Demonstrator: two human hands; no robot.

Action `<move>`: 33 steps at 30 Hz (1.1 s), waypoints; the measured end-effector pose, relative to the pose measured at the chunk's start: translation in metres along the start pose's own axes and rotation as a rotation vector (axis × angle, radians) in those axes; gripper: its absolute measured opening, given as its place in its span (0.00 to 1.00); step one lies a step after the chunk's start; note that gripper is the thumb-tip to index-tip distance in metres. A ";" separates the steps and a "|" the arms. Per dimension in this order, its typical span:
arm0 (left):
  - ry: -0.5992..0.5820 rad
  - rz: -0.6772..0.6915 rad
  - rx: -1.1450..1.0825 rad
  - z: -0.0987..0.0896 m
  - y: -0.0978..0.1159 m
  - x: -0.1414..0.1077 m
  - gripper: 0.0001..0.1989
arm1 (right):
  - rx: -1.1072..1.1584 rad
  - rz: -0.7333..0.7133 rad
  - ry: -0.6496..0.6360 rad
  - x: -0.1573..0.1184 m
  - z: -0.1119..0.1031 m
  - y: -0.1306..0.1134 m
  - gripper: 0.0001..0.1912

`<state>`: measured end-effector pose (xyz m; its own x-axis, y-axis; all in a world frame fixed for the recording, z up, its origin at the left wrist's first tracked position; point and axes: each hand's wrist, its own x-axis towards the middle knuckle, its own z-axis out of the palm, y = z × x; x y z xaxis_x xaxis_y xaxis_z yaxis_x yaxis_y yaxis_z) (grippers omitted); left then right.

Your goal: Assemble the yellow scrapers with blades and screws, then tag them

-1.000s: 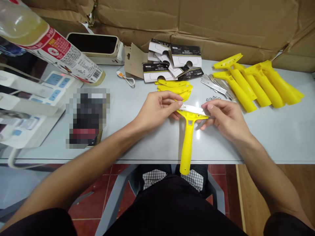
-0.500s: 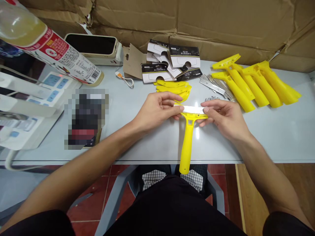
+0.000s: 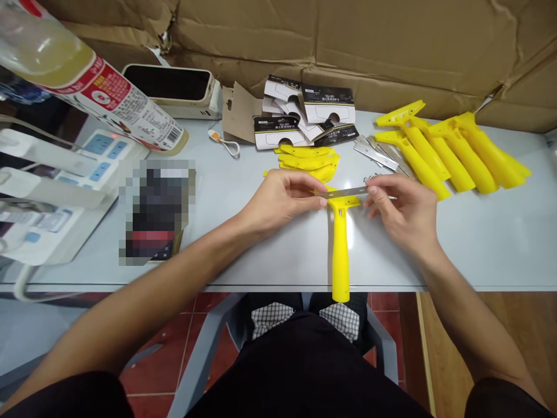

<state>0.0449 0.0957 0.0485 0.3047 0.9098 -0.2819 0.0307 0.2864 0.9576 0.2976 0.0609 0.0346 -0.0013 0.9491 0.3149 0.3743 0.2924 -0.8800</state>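
Between my two hands a thin metal strip is held level, just over the head of a yellow scraper handle. The handle lies on the table with its grip end past the front edge. My left hand pinches the strip's left end; my right hand pinches its right end. Yellow flat pieces lie behind my left hand. More metal strips and small screws, partly hidden by my right hand, are behind it. Several yellow handles are piled at the right.
Printed cards lie at the back against the cardboard. To the left are a bottle, a power strip, a phone in a holder, a short cable and a blurred-out device.
The metal strip has turned and tilted between my fingers, now clear of the handle's head. The yellow handle has shifted slightly right and stands straighter in view.
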 end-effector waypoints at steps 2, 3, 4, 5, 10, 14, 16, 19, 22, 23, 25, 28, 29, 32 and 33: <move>-0.002 -0.017 -0.006 0.000 -0.002 0.001 0.17 | 0.022 0.019 -0.017 0.001 -0.003 0.000 0.08; -0.003 -0.031 -0.019 0.000 -0.003 0.001 0.18 | 0.037 0.027 -0.006 0.002 -0.005 -0.001 0.08; -0.002 -0.038 -0.042 0.001 -0.003 0.002 0.18 | 0.058 0.033 0.014 0.004 -0.007 -0.002 0.07; 0.003 -0.037 -0.070 0.002 -0.002 0.002 0.18 | 0.086 0.038 0.036 0.005 -0.009 -0.004 0.07; 0.055 0.006 -0.194 0.007 0.001 0.002 0.16 | 0.138 0.098 0.021 0.009 -0.011 -0.011 0.03; 0.085 -0.007 -0.156 0.008 0.003 0.002 0.18 | 0.054 0.039 0.002 0.007 -0.007 -0.012 0.04; 0.091 -0.015 -0.131 0.008 0.002 0.002 0.17 | 0.034 0.019 0.029 0.006 -0.006 -0.010 0.05; 0.116 0.000 -0.149 0.007 0.000 0.003 0.17 | -0.029 -0.039 0.040 0.004 -0.004 -0.004 0.05; 0.100 0.025 -0.188 0.006 -0.002 0.003 0.16 | -0.101 -0.114 -0.026 0.004 -0.003 0.002 0.06; 0.086 0.028 -0.188 0.006 -0.002 0.003 0.15 | -0.117 -0.141 -0.047 0.004 -0.003 0.004 0.07; 0.071 0.035 -0.189 0.006 -0.002 0.003 0.15 | -0.131 -0.191 -0.079 0.004 -0.003 0.005 0.09; 0.094 0.052 -0.204 0.007 -0.001 0.002 0.14 | -0.141 -0.224 -0.120 0.004 -0.002 0.005 0.09; 0.108 0.055 -0.207 0.008 0.000 0.001 0.14 | -0.149 -0.227 -0.129 0.004 -0.001 0.005 0.08; 0.137 0.046 -0.195 0.009 0.001 0.000 0.15 | -0.180 -0.242 -0.123 0.003 0.002 0.004 0.08; 0.139 0.042 -0.189 0.009 0.001 0.000 0.16 | -0.179 -0.243 -0.100 0.002 0.003 0.005 0.08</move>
<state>0.0537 0.0937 0.0502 0.1672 0.9511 -0.2599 -0.1616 0.2865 0.9444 0.2968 0.0649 0.0303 -0.1984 0.8632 0.4643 0.5093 0.4955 -0.7036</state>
